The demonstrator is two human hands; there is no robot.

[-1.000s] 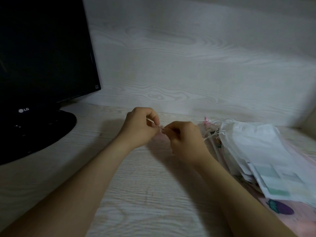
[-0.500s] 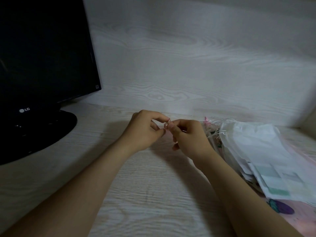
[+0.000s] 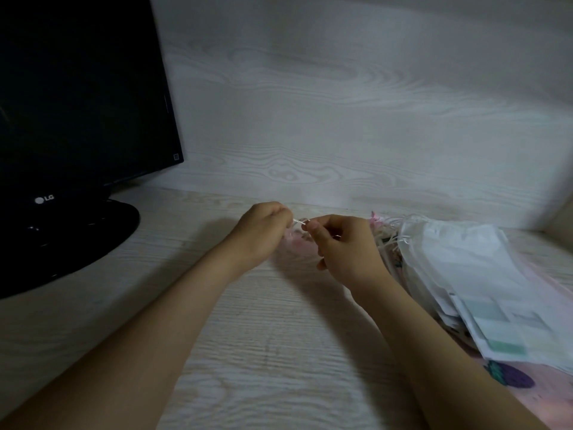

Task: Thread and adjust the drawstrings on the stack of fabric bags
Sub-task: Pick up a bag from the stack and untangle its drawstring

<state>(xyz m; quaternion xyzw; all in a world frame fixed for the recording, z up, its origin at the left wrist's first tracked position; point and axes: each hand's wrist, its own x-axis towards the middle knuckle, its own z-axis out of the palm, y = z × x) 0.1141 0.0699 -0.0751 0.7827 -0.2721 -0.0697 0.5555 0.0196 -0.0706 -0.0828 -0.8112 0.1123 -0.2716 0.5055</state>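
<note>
Two bare hands were in view: left hand [image 3: 263, 231], right hand [image 3: 347, 249]. Left forearm [image 3: 139, 336] and right forearm [image 3: 434, 352] were bare, uncovered from wrist to near frame edge. Both slender, smooth, dimly lit. Right thumbnail [image 3: 313, 225] looked short.

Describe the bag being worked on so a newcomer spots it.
From the black LG monitor, go right along the desk to the left hand and right hand. Between them is the sheer pink bag, both pinching its drawstring, the only one off the stack of bags.
</note>
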